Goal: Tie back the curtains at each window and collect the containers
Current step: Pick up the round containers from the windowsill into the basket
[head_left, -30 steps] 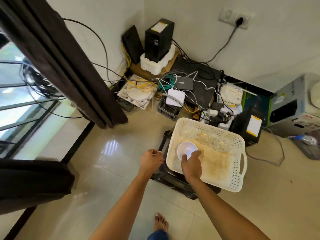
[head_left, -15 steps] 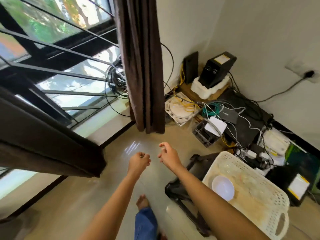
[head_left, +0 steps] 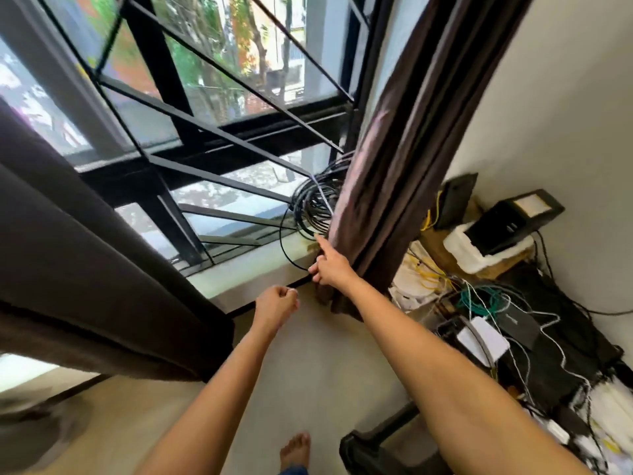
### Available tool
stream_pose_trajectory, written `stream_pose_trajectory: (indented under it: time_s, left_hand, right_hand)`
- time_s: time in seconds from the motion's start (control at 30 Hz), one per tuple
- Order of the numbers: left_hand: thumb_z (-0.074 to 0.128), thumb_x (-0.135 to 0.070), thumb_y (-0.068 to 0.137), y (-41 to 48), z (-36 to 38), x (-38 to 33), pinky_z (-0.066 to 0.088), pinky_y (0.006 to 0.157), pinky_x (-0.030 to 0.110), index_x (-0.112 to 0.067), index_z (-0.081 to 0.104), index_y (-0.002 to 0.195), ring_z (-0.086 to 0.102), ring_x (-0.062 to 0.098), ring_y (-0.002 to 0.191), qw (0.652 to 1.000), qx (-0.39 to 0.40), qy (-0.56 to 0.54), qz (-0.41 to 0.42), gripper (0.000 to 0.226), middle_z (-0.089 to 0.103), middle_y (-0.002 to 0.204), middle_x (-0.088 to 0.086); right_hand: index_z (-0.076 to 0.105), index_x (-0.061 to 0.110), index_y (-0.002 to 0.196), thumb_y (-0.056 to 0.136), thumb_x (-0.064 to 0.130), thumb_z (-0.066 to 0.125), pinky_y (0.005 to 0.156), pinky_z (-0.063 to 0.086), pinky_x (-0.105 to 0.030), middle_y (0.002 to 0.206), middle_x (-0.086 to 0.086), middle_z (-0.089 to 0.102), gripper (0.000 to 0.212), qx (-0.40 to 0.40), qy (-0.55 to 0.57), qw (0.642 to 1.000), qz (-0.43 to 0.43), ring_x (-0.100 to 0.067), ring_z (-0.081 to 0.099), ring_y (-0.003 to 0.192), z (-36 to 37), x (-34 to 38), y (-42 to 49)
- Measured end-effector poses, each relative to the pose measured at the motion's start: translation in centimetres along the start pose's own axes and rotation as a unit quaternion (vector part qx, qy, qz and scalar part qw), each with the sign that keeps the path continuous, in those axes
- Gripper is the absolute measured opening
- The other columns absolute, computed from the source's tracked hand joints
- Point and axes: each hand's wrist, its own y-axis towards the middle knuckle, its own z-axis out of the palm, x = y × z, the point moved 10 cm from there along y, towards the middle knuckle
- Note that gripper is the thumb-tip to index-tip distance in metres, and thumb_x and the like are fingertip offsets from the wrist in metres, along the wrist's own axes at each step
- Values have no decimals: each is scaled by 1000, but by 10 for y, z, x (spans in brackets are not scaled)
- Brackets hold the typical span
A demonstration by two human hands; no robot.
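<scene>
Only container-ish thing in sight is one white foam tray (head_left: 467,250) in the corner, with one black box (head_left: 510,221) sitting in it. Two dark brown curtains: the near curtain (head_left: 85,269) bunches across the lower left, and the far curtain (head_left: 394,159) hangs at the window's (head_left: 212,80) right edge, beside one coil of black cable (head_left: 313,204). Right hand (head_left: 331,267) is at the far curtain's edge, index finger (head_left: 322,245) stretched out; can't tell if the rest grips fabric. Left hand (head_left: 276,301) is balled into a fist with nothing visible in it.
</scene>
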Motion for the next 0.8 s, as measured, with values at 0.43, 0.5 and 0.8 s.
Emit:
stream_pose_trajectory:
  time_s: [0.43, 0.5, 0.8]
  left_hand:
    - [52, -23, 88, 55, -10, 9, 53, 82, 37, -19, 60, 76, 66, 18, 71, 994, 21, -83, -62, 14, 71, 69, -2]
    - [53, -24, 88, 47, -12, 7, 55, 83, 35, -21, 59, 76, 69, 17, 75, 995, 14, -79, -62, 14, 72, 72, -1]
    - [54, -23, 90, -9, -14, 40, 55, 84, 38, -22, 60, 75, 68, 17, 75, 986, -19, -137, -95, 16, 70, 60, -8]
  right_hand:
    - [-11, 43, 146, 83, -6, 44, 63, 58, -40, 113, -25, 59, 97, -170, 42, 977, 121, -32, 67, 77, -80, -54, 52]
    - [-9, 44, 146, 82, -6, 42, 48, 52, -31, 116, -26, 57, 97, -188, 61, 972, 130, -27, 64, 64, -90, -62, 46]
    - [13, 38, 149, 81, -5, 48, 56, 48, -31, 85, -13, 56, 87, -94, -31, 993, 58, -22, 57, 60, -54, -46, 12]
